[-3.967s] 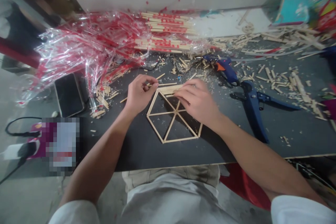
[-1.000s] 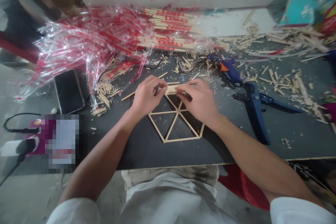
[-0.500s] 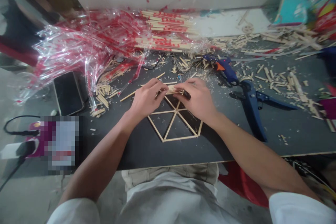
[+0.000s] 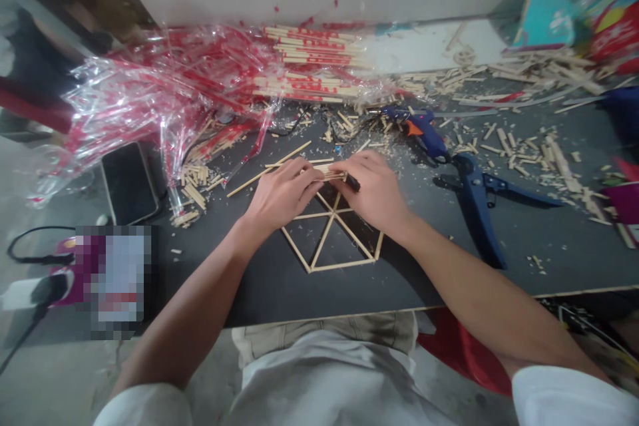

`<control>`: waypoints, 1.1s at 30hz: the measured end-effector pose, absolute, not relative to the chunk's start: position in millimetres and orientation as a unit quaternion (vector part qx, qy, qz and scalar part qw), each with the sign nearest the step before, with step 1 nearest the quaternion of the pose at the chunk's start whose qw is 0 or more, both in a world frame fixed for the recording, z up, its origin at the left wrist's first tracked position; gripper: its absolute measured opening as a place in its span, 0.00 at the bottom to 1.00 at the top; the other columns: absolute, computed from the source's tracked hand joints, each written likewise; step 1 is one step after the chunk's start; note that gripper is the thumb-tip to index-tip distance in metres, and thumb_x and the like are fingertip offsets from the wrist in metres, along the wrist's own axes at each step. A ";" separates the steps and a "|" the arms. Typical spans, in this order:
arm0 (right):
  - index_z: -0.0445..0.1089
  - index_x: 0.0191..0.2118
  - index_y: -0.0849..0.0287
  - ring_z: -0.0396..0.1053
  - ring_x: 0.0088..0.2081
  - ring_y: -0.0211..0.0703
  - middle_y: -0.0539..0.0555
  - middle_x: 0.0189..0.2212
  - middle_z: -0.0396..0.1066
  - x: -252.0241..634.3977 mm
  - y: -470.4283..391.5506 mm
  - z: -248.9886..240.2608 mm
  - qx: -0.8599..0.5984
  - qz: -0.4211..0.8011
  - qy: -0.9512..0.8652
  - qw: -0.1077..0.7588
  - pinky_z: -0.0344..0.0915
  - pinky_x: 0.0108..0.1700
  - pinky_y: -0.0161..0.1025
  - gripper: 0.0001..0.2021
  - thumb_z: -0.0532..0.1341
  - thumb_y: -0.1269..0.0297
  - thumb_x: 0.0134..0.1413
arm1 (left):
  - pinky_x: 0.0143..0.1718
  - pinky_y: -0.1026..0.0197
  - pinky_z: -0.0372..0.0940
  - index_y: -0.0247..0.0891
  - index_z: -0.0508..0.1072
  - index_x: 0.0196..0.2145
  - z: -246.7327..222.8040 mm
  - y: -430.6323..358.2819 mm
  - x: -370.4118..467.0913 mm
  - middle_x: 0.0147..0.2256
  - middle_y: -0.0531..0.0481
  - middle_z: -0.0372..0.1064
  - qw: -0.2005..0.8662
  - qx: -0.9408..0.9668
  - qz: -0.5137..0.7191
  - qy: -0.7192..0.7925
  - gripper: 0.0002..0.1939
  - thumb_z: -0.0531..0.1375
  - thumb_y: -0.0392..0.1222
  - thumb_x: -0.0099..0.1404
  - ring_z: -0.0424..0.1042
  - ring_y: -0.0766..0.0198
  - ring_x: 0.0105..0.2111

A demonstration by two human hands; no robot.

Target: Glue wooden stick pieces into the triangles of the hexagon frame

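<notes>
Several short wooden sticks (image 4: 327, 172) lie side by side between my two hands. My left hand (image 4: 284, 188) has its fingers closed on their left ends. The fingers of my right hand (image 4: 374, 188) are wrapped round the right ends, and a small dark object (image 4: 352, 182) shows at those fingers. Beneath and in front of my hands lies a flat polygonal stick frame (image 4: 343, 265) with spokes meeting at its centre; its far side is hidden by my hands. Long loose sticks (image 4: 269, 170) rest beyond my left hand.
A blue glue gun (image 4: 426, 133) and blue cutters (image 4: 476, 213) lie right of my hands. Red-and-clear wrappers (image 4: 200, 73) and packed chopsticks (image 4: 314, 88) cover the back left. A phone (image 4: 130, 183) lies at the left. Stick scraps (image 4: 509, 143) are scattered at the right.
The fingers of my left hand have shifted slightly right along the sticks. The whole view has moved a little; both hands still hold the small bundle.
</notes>
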State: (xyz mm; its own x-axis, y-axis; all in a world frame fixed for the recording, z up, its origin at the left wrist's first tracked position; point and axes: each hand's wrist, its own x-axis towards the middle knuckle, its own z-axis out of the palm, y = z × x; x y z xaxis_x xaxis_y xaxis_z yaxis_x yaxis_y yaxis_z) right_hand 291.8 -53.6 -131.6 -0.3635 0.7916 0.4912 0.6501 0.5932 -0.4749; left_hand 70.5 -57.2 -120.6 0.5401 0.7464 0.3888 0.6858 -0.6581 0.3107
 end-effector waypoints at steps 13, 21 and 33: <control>0.78 0.43 0.55 0.73 0.45 0.53 0.56 0.37 0.81 291.0 -53.8 -132.0 -0.438 0.092 -0.820 0.357 0.71 0.50 0.50 0.05 0.64 0.67 0.67 | 0.37 0.63 0.70 0.39 0.80 0.49 -122.3 -56.0 68.6 0.43 0.46 0.76 0.036 0.887 0.256 0.382 0.13 0.56 0.43 0.79 0.78 0.62 0.39; 0.78 0.43 0.54 0.73 0.46 0.54 0.57 0.38 0.81 289.7 -54.6 -130.0 -0.450 0.117 -0.815 0.346 0.69 0.51 0.52 0.07 0.62 0.65 0.69 | 0.37 0.62 0.71 0.39 0.80 0.48 -122.3 -55.2 67.9 0.43 0.45 0.76 0.035 0.885 0.257 0.386 0.12 0.57 0.43 0.78 0.78 0.62 0.40; 0.79 0.44 0.56 0.73 0.45 0.54 0.57 0.38 0.81 290.2 -54.8 -130.9 -0.442 0.095 -0.822 0.347 0.71 0.51 0.51 0.07 0.62 0.66 0.69 | 0.37 0.62 0.71 0.39 0.80 0.47 -123.2 -55.2 68.0 0.44 0.45 0.76 0.036 0.884 0.252 0.392 0.12 0.57 0.44 0.78 0.78 0.62 0.40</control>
State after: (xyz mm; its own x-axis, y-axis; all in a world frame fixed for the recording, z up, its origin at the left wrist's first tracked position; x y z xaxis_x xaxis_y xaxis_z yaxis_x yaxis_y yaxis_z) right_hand 290.2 -54.8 -130.9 -0.3687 0.7926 0.4856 0.6607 0.5909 -0.4629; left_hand 68.0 -55.2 -123.2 0.5648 0.7116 0.4178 0.6754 -0.6895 0.2614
